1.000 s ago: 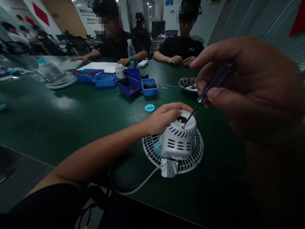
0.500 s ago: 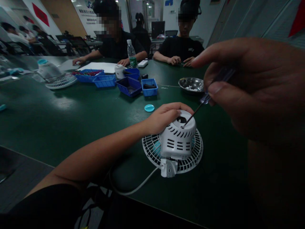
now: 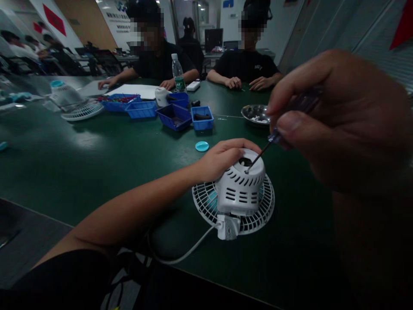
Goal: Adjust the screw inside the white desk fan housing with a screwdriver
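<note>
A small white fan (image 3: 240,193) lies grille-down on the green table, its vented motor housing facing up. My left hand (image 3: 222,159) is wrapped over the far left side of the housing, gripping it. In my right hand (image 3: 335,116) is a screwdriver (image 3: 260,156) with a clear handle, held between thumb and fingers. Its tip meets the housing's top beside the dark round opening. A white cable (image 3: 193,249) runs from the fan's near end toward the table edge. Beyond my left hand lies a turquoise round cap (image 3: 202,146).
Several blue bins (image 3: 174,117) stand ahead, near a water bottle (image 3: 178,75). A metal bowl (image 3: 254,115) with small white parts sits beyond my right hand. Another fan (image 3: 74,99) rests at the left. Two people (image 3: 248,64) sit across the table.
My right hand's fingers have turned and curled closer round the screwdriver handle. The tip stays at the same spot on the housing. My left hand and the fan have hardly moved.
</note>
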Demonstrator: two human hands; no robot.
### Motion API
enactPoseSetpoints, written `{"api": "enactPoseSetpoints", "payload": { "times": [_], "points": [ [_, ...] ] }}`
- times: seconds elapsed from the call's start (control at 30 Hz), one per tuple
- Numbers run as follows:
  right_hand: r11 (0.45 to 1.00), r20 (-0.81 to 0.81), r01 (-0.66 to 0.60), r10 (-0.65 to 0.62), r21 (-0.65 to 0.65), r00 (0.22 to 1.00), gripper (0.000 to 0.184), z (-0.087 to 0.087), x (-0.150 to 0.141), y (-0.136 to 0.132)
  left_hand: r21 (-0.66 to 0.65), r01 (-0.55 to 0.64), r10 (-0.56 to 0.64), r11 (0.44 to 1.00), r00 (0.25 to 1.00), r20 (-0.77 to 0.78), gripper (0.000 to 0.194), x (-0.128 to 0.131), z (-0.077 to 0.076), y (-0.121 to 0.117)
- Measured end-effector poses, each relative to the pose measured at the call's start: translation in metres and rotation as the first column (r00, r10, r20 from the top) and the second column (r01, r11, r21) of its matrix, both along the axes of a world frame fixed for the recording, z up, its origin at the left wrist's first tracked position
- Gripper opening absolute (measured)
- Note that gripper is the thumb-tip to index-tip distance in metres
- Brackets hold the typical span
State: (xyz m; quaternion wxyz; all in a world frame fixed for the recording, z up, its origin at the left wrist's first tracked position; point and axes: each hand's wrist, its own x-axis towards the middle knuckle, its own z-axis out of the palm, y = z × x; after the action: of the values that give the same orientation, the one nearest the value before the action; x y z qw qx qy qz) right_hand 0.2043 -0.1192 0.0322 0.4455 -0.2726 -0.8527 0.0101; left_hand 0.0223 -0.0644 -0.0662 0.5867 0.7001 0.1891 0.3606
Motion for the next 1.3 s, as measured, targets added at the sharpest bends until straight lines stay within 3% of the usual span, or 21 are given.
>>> {"api": "enactPoseSetpoints", "payload": {
  "times": [0.1, 0.23, 0.5, 0.7, 0.8, 1.0, 1.17, 1.3],
  "points": [
    [0.998, -0.033, -0.048, 0.047, -0.028, 0.998, 0.017, -0.0001, 0.001, 0.0018, -0.014, -0.004, 0.004, 1.0, 1.0, -0.008, 0.031, -0.0007, 0.0015, -0.0012],
    [0.998, 0.015, 0.061, -0.061, -0.031, 0.998, 0.022, -0.0002, 0.001, -0.0015, -0.026, -0.001, 0.001, 1.0, 1.0, 0.008, 0.03, -0.0015, 0.0029, -0.0021],
    [0.993, 0.015, 0.096, -0.097, 0.066, 0.995, 0.012, -0.0019, -0.0027, -0.0015, -0.01, -0.013, 0.013, 1.0, 1.0, -0.001, 0.028, -0.0005, 0.0032, -0.0027],
    [0.996, -0.014, -0.002, 0.0, -0.09, 1.0, 0.022, -0.0009, -0.0025, 0.0017, -0.01, 0.003, -0.003, 1.0, 1.0, 0.003, 0.029, -0.0008, 0.0027, -0.0021],
    [0.996, -0.035, -0.04, 0.038, -0.074, 0.999, 0.021, -0.0014, -0.0003, 0.0042, 0.001, 0.002, -0.002, 1.0, 1.0, 0.013, 0.03, -0.0012, 0.0027, -0.0016],
    [0.994, 0.015, 0.096, -0.096, -0.05, 0.995, 0.016, -0.0003, -0.0009, -0.0002, 0.011, -0.005, 0.005, 1.0, 1.0, 0.012, 0.03, -0.0005, 0.0033, -0.0017],
    [0.992, -0.003, 0.067, -0.068, -0.11, 0.998, 0.01, 0.0003, -0.0021, -0.0029, -0.008, -0.012, 0.012, 1.0, 1.0, 0.016, 0.027, 0.0006, 0.0015, -0.0021],
    [0.988, -0.085, -0.082, 0.072, -0.128, 0.994, 0.011, -0.0016, -0.0011, 0.0029, -0.006, -0.001, 0.001, 1.0, 1.0, 0.014, 0.029, -0.0001, 0.0012, -0.0022]
  ]
}}
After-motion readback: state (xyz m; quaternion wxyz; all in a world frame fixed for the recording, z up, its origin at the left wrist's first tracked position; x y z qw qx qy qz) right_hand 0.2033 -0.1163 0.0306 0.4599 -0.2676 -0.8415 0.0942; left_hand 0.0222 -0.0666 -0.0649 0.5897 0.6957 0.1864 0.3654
